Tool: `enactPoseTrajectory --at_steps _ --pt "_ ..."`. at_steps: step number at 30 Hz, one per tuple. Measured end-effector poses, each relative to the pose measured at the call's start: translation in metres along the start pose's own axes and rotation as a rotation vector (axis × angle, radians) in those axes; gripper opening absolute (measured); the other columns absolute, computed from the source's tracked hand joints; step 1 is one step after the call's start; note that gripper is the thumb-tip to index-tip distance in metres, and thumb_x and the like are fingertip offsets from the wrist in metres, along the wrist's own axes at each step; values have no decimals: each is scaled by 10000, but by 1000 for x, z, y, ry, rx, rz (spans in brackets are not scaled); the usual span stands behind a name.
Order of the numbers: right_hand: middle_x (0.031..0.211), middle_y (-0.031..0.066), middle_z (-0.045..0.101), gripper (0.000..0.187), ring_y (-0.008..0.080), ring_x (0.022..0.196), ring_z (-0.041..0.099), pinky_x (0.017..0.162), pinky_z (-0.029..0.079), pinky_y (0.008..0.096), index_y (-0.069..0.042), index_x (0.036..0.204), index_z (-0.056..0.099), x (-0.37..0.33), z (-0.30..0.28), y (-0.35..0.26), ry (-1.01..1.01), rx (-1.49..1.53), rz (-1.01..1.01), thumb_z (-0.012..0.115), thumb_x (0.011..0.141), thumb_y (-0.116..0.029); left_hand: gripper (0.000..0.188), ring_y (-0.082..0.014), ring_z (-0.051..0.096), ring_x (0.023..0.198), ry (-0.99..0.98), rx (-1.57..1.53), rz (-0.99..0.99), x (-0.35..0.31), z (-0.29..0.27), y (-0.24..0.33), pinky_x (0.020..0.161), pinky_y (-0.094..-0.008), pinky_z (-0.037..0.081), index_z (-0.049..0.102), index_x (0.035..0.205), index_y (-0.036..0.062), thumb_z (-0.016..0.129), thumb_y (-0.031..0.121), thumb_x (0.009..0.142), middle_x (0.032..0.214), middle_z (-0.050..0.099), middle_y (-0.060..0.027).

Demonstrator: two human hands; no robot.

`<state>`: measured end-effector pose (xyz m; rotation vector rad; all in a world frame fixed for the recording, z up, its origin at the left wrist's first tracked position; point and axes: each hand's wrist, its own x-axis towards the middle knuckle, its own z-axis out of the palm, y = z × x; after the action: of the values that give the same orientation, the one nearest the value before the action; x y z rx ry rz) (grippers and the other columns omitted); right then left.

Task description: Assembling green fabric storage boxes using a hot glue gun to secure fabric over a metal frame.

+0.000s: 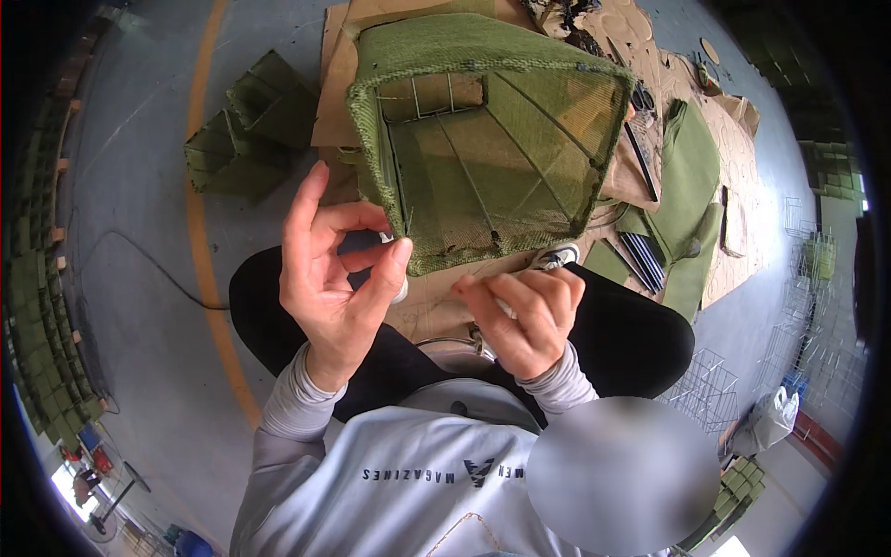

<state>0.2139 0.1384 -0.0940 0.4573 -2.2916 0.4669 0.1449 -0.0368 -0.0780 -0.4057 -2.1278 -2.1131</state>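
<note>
In front of me, its open end toward me, stands a wire-frame basket covered in green woven fabric, with metal rods showing along its inner walls. My left hand pinches the basket's near left corner between thumb and fingers, one finger raised. Below the near rim, apart from it, my right hand is closed with thumb and forefinger pressed together. Whatever may be in that pinch is too small to make out. Dark stitches or knots dot the rim.
Brown cardboard lies beneath the basket, bearing green fabric pieces, black scissors and dark rods. Two green baskets sit at the left on the grey floor. Bare wire frames stand at the right, near a white bag.
</note>
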Motion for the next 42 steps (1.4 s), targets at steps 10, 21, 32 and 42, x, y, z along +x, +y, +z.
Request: enactPoseTrajectory --at_steps 10,21,32,42 --pt "927 57 611 397 215 843 588 729 455 347 -32 942 692 17 -1 17 -178 42 -54 653 576 -182 724 -163 645 904 -34 59 81 -2 0 -6 754 -292 630 327 1424 -69 695 -97 800 989 623 -144" --pt "933 73 621 418 225 862 598 731 463 345 -24 955 678 10 5 25 -170 69 -104 655 568 -182 729 -160 651 923 -66 58 103 -4 1 -6 764 -290 630 328 1430 -54 702 -88 805 994 627 -139" --pt "873 63 598 207 248 832 567 675 463 354 -29 885 658 98 4 69 -143 217 -75 705 690 -79 406 -304 571 1146 -235 782 697 54 4 25 908 -396 513 669 1103 15 755 79 712 1111 651 -89" --pt "878 105 650 173 301 854 594 757 496 380 -1 980 673 166 1 115 -195 246 -43 697 819 -57 168 -278 569 1025 -382 648 571 138 -8 46 843 -373 473 610 923 -25 707 15 792 966 619 -104"
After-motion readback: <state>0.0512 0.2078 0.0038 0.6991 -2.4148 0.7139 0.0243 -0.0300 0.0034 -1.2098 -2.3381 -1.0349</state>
